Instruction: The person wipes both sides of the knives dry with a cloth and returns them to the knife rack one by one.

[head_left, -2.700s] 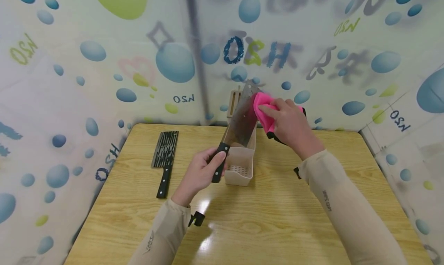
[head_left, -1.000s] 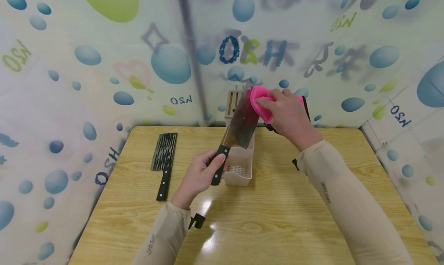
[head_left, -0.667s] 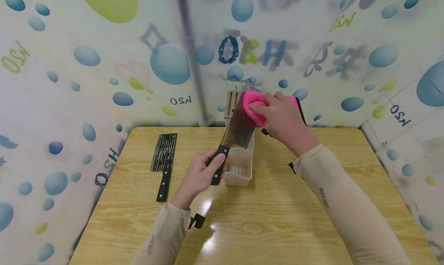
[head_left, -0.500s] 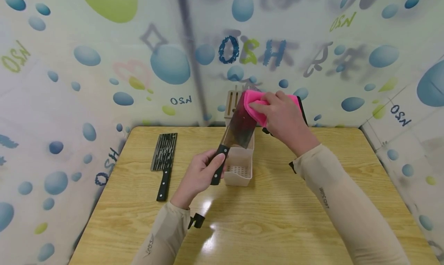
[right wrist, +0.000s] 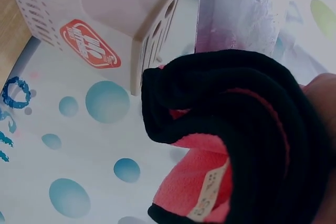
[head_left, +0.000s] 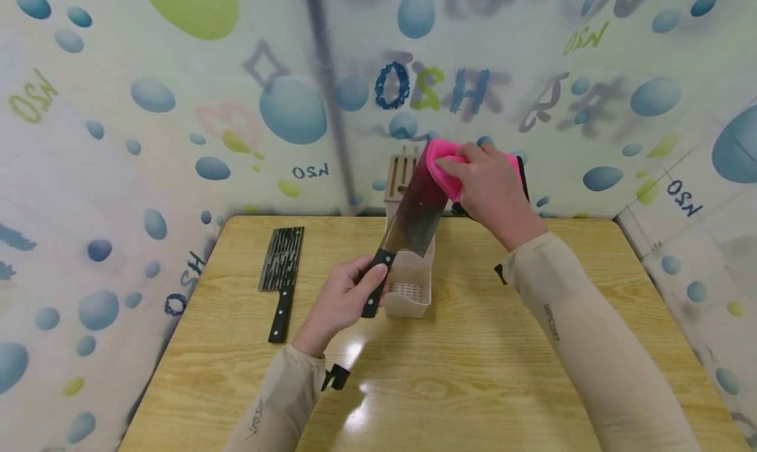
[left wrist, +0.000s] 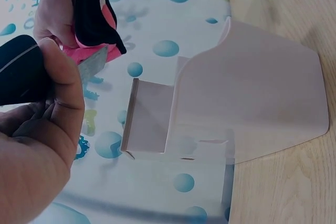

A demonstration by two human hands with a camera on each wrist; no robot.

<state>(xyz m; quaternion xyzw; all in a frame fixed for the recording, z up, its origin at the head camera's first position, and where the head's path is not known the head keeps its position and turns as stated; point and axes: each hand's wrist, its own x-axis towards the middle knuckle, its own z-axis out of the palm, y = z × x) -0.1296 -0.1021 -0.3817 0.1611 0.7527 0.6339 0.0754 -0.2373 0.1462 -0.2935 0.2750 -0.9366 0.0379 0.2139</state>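
Note:
My left hand [head_left: 342, 295] grips the black riveted handle of a cleaver [head_left: 417, 212], whose broad blade tilts up and to the right above the table. In my right hand [head_left: 493, 188] is a folded pink cloth [head_left: 445, 166] with black edging, pinched over the blade's upper end. The cloth hides the blade's far corner. In the right wrist view the cloth [right wrist: 199, 145] fills the foreground, with the blade [right wrist: 236, 11] behind it. A second cleaver [head_left: 282, 258], its blade streaked black, lies flat on the table to the left.
Behind the held cleaver stands a beige knife holder [head_left: 408, 302] with a slotted top and a perforated front tray. The wooden table [head_left: 508, 373] meets a patterned wall covering [head_left: 248, 169] at the back. A dark strap device sits at each wrist.
My right hand has slid the cloth up and down along the blade's upper part, and it is now near the tip. My left hand's grip is steady, with the cleaver nearly still.

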